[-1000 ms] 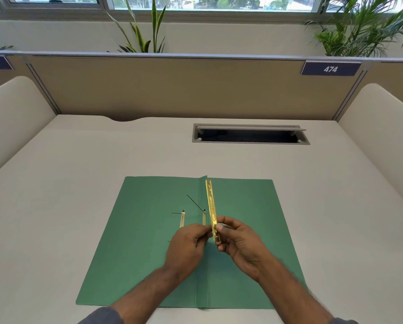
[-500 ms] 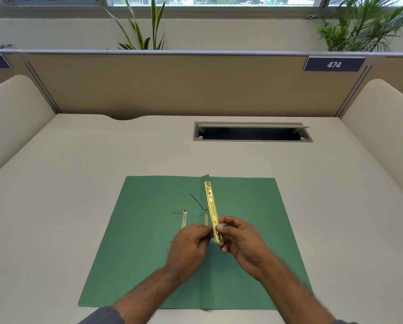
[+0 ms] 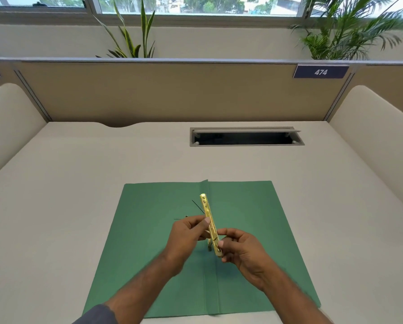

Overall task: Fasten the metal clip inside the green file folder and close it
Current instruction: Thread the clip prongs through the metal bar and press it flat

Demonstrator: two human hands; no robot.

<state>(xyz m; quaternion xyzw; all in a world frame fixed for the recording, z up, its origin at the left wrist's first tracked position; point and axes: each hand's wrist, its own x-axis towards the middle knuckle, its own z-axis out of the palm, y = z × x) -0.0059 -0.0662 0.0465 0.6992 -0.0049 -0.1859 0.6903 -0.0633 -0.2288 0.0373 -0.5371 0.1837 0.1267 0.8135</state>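
Observation:
A green file folder lies open and flat on the desk in front of me. Above its centre fold I hold a gold metal clip bar, tilted with its far end pointing away. My right hand pinches the bar's near end between thumb and fingers. My left hand grips it at mid-length with the thumb on top. A gold prong stands up from the folder just under the bar. The second prong is hidden behind my left hand.
A beige desk is walled by partitions at the back and both sides. An open cable slot sits behind the folder. Plants stand beyond the back partition, which carries a label reading 474.
My left hand has slid up the bar and covers the left prong that showed before. The bar has tilted slightly lower towards the folder. My right hand keeps the same grip.

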